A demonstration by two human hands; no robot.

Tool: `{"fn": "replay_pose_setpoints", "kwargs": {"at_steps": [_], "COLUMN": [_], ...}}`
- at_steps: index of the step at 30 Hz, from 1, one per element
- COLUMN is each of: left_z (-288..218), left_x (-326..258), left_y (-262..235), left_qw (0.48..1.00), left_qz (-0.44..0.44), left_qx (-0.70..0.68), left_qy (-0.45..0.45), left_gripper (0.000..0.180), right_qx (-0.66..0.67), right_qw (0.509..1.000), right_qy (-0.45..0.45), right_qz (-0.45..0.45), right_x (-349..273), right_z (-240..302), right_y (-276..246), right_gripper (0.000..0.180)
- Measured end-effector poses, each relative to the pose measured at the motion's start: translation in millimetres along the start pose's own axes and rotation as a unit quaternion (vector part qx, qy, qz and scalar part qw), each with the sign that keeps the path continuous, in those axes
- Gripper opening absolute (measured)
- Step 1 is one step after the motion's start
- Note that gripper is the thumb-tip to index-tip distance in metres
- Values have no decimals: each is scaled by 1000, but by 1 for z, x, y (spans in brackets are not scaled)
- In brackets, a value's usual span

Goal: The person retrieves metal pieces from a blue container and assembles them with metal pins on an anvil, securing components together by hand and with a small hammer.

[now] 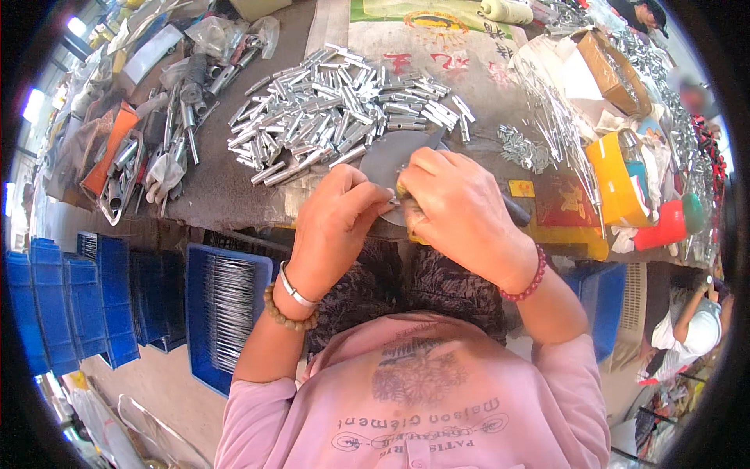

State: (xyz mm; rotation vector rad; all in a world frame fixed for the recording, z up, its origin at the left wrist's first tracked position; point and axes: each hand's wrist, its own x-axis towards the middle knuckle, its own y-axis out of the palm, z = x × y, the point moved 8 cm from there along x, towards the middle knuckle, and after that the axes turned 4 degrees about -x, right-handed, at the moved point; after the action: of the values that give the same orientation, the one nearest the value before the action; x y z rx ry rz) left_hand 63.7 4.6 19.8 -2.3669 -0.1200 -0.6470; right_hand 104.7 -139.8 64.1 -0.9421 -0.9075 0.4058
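While both hands are being held close together at the near edge of the worktop, a small silvery piece is being pinched between the thumb and forefinger of the left hand. The piece is being held in the narrow gap between the hands, above a dark grey disc. The fingers of the right hand are being curled inward just beside the piece; whether anything is being clasped in that grip cannot be told, since its inner side is being hidden by the knuckles. Beyond the disc, a broad heap of metal tubes is being borne by the worktop, the tubes being strewn at many angles. To the right, a cluster of small metal fittings is being flanked by thin metal rods, with a yellow box and a red container being stationed farther out. Below the worktop, at left, slender silvery lengths are being contained in a blue bin. A silver bangle and a brown beaded bracelet are being worn on the left wrist, and a red beaded bracelet on the right.
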Motion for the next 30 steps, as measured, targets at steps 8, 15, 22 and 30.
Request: {"fn": "replay_pose_setpoints", "kwargs": {"at_steps": [8, 15, 22, 30], "left_z": [4, 4, 4, 6], "left_x": [0, -2, -2, -3], "left_y": [1, 0, -1, 0], "left_qw": [1000, 999, 999, 998], "left_qz": [2, -7, -10, -13], "left_qx": [-14, -45, -44, -56], "left_qy": [-12, -14, -5, -7], "left_gripper": [21, 23, 24, 23], "right_qx": [-5, -138, -37, -28], "right_qw": [999, 984, 994, 995], "right_qy": [24, 107, 95, 100], "right_qz": [34, 18, -42, 3], "right_x": [-13, -47, -61, -75], "right_z": [-14, -50, -13, -9], "right_y": [-9, -28, -49, -25], "right_gripper": [23, 41, 58, 48]}}
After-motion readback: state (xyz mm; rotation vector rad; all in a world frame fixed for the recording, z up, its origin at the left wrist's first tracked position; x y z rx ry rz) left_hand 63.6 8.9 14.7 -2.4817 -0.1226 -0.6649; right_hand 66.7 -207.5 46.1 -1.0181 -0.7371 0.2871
